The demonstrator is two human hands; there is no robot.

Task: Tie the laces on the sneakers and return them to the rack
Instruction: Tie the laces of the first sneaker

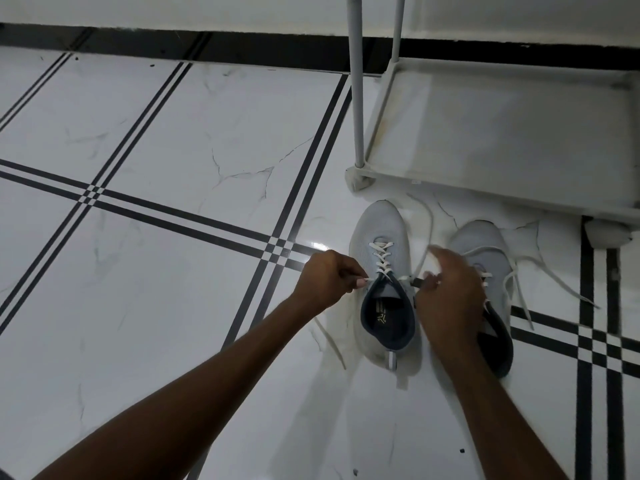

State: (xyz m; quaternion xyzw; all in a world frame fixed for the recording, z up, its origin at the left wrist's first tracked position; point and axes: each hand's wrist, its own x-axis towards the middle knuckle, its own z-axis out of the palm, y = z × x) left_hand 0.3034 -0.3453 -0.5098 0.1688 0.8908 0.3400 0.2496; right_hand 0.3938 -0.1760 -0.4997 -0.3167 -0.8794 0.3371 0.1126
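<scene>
On the white marble-patterned tile floor (173,133), the left hand (323,278) pinched one thin, limp white lace (381,252) of the light grey mesh sneaker (381,223); the right hand (450,292) pinched the other end. Soft cords probably hold best near the eyelets. The second grey sneaker (485,244) lay untied before the white rack's (485,133) front edge.

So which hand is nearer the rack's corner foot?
Right. The right hand is below the foot, slightly to its right; the left hand sits lower-left, farther off.

- Dim, greyish exposure overall.
- Small glare spot on floor tile (320,245), centre.
- Right hand (450,289) motion-blurred.
- Wide-angle bending at 12 o'clock edge.
</scene>
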